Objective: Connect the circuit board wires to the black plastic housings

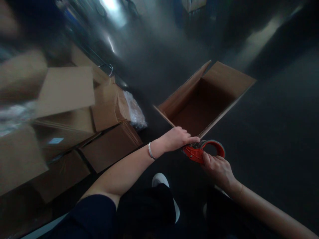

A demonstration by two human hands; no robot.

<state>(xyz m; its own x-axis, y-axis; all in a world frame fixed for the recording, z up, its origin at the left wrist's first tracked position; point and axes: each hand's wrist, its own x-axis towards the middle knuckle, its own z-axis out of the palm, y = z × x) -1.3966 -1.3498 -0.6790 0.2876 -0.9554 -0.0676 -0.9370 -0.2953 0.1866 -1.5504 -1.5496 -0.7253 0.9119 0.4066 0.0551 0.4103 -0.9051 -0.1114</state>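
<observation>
An open cardboard box is tilted in front of me, its brown inside facing up. My left hand is closed at the box's near edge, its index finger stretched toward the near right corner. Just below that corner is a red tape dispenser with a large roll on it. My right hand grips the dispenser from the right, thumb against its red side. The dispenser's head meets my left fingers, so the tape's end is hidden.
Several cardboard boxes and folded cartons are stacked on the left. Clear plastic wrap sticks out beside them. Dark, shiny floor extends to the right. Another box stands at the far top. My white shoe shows below.
</observation>
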